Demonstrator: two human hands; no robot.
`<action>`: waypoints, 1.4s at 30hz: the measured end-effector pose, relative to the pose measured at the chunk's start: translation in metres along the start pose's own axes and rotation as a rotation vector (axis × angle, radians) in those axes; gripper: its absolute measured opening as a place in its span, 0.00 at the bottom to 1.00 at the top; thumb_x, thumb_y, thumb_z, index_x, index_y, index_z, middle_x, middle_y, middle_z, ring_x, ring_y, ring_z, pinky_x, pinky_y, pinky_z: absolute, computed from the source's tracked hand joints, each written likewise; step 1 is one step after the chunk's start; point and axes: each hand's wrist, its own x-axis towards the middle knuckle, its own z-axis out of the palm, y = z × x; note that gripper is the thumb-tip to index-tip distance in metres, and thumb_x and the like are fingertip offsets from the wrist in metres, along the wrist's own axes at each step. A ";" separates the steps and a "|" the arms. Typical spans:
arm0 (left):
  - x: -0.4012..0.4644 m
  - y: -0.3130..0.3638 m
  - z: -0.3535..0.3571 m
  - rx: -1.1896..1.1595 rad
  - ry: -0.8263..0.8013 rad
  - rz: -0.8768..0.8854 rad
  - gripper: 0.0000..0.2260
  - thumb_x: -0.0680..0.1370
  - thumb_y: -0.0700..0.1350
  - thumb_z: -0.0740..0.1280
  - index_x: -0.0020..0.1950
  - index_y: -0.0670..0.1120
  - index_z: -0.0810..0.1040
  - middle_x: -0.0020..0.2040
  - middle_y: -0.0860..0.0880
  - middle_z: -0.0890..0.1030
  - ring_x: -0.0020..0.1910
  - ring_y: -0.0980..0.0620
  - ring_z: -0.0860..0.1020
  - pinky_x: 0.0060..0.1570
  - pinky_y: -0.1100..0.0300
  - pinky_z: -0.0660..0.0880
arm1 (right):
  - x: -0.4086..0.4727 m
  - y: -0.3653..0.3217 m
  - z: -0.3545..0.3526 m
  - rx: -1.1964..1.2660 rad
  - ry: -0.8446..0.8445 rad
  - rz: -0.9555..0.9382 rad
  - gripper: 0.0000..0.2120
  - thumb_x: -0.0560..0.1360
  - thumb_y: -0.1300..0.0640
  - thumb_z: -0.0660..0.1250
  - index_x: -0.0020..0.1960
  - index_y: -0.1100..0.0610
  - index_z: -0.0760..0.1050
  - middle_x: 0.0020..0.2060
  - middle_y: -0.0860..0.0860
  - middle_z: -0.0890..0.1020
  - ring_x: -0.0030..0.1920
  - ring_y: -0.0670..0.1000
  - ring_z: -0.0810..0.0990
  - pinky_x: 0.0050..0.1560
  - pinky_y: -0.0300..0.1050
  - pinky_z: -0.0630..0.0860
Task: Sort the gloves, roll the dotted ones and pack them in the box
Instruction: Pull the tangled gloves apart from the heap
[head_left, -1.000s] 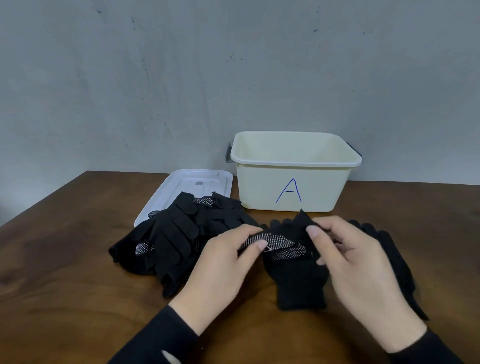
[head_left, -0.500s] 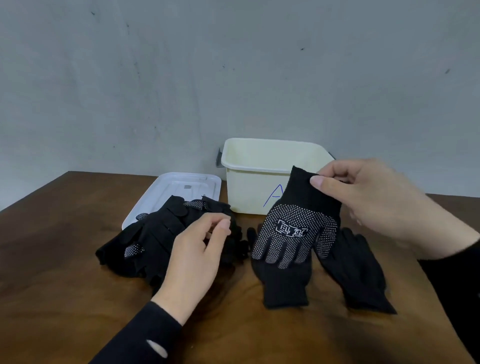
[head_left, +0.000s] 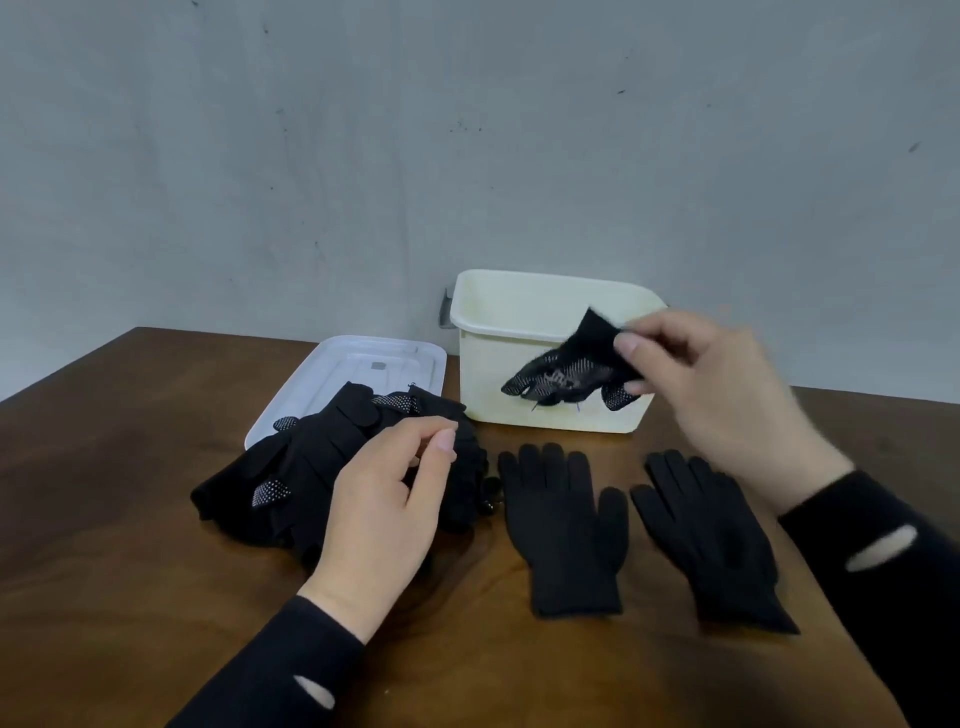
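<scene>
One blurred dotted glove (head_left: 569, 366) between right-hand fingertips (head_left: 629, 344), box letter hidden.

Black sleeves (head_left: 291, 654), each with 1 slit.

Grey-blue plaster wall (head_left: 363, 156) fills upper half of frame, w/ dark specks & faint scuffs. Dark brown wooden table (head_left: 104, 571) across lower half, glossy grain; left edge angles up. Light seems soft, even.
</scene>
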 end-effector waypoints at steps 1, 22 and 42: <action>0.000 0.000 0.000 0.001 -0.007 0.000 0.11 0.80 0.54 0.59 0.53 0.55 0.81 0.48 0.64 0.81 0.51 0.61 0.79 0.43 0.68 0.73 | -0.016 0.008 0.007 -0.067 -0.032 -0.036 0.04 0.79 0.52 0.69 0.46 0.48 0.83 0.43 0.43 0.85 0.43 0.41 0.84 0.49 0.38 0.77; -0.013 0.002 0.022 0.390 -0.814 0.277 0.21 0.79 0.58 0.50 0.66 0.60 0.76 0.67 0.66 0.70 0.64 0.68 0.64 0.65 0.68 0.61 | -0.100 0.067 0.046 -0.427 -0.580 -0.153 0.21 0.78 0.34 0.54 0.58 0.37 0.82 0.55 0.34 0.76 0.61 0.36 0.69 0.73 0.44 0.52; -0.016 0.001 0.023 0.419 -0.899 0.292 0.15 0.82 0.50 0.57 0.66 0.62 0.75 0.70 0.66 0.67 0.65 0.68 0.62 0.69 0.62 0.60 | -0.100 0.060 0.037 -0.334 -0.605 -0.133 0.19 0.78 0.34 0.56 0.54 0.41 0.82 0.52 0.35 0.75 0.58 0.38 0.70 0.63 0.34 0.64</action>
